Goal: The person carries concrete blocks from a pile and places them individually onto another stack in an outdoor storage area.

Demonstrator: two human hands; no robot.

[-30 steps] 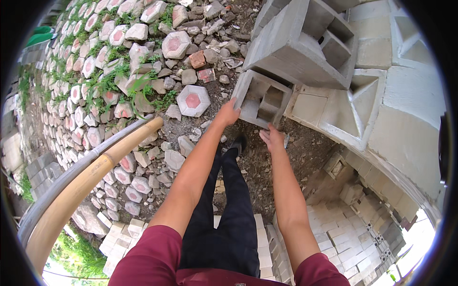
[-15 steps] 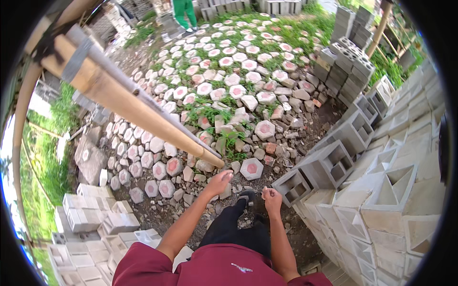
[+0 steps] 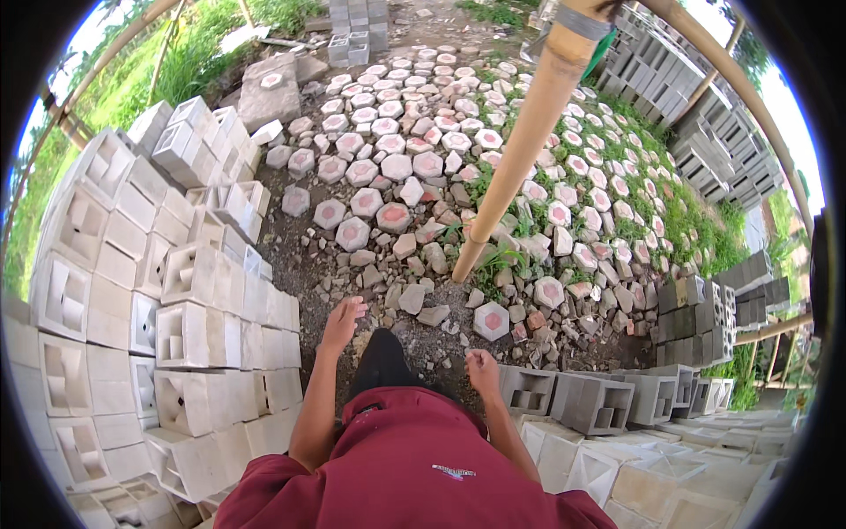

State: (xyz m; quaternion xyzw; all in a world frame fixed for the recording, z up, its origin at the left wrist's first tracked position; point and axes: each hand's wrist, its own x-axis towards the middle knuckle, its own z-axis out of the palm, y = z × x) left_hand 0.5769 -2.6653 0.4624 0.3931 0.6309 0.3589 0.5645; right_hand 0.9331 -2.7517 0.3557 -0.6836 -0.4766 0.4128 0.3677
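Note:
My left hand [image 3: 342, 322] hangs in the air above the gravelly ground, its fingers stretched out and nothing in it. Close to it lie loose grey stones [image 3: 411, 298]. My right hand [image 3: 482, 368] is held lower, fingers curled in, with no object visible in it. Just beyond that hand a hexagonal paver [image 3: 492, 321] with a pinkish centre rests on the rubble. Neither hand touches anything that I can see. Hollow concrete blocks [image 3: 527, 388] stand to the right of my right hand.
A bamboo post [image 3: 511, 167] rises from the ground ahead. Hexagonal pavers [image 3: 392, 216] spread across broken stone and weeds beyond. Stacked pale blocks [image 3: 185, 335] form a wall on my left. More blocks [image 3: 617, 458] line my right side, with a grey stack [image 3: 692, 322] farther off.
My view has swung left, bringing the left block wall nearer the middle and the post further right. My left hand has moved away from the post's base; its fingers now spread more.

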